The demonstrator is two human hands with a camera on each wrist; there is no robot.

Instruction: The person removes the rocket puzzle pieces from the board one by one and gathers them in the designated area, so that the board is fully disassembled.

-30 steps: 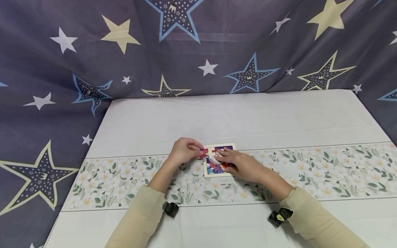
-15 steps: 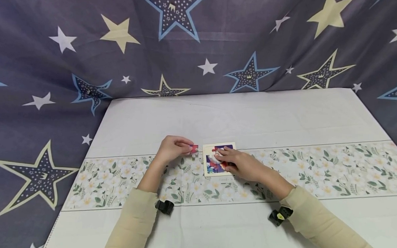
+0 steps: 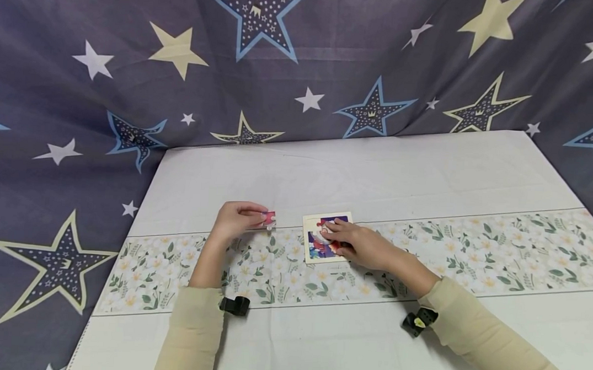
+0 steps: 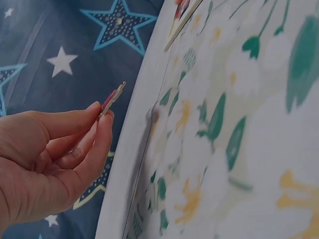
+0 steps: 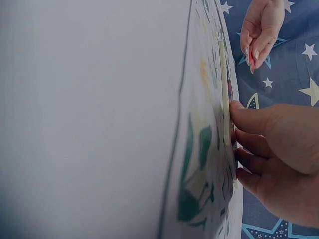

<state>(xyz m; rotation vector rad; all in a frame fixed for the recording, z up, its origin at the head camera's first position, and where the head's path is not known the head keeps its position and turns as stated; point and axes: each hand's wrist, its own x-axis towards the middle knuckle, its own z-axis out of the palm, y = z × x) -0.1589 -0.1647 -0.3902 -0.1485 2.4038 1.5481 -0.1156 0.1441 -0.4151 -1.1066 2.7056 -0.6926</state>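
My left hand (image 3: 232,221) pinches a red puzzle piece (image 3: 269,219) between thumb and fingertips, to the left of the puzzle board. In the left wrist view the piece (image 4: 112,98) is seen edge-on, raised off the cloth. The square puzzle board (image 3: 320,215) has a cream frame around a colourful picture, and its upper left part shows bare cream. Across the board's right side lies my right hand (image 3: 365,246), its fingertips resting on the picture and covering part of it. Thumb and fingers touch the board (image 5: 224,74) in the right wrist view.
A white table cover (image 3: 376,172) carries a floral band (image 3: 452,252) beneath the board. Behind and to the left hangs a dark curtain (image 3: 293,36) with stars. A black wrist camera (image 3: 235,305) sits at the left cuff, another camera (image 3: 419,322) at the right.
My left hand has moved left, taking the red puzzle piece away from the board's upper left. My right hand has stayed on the board.
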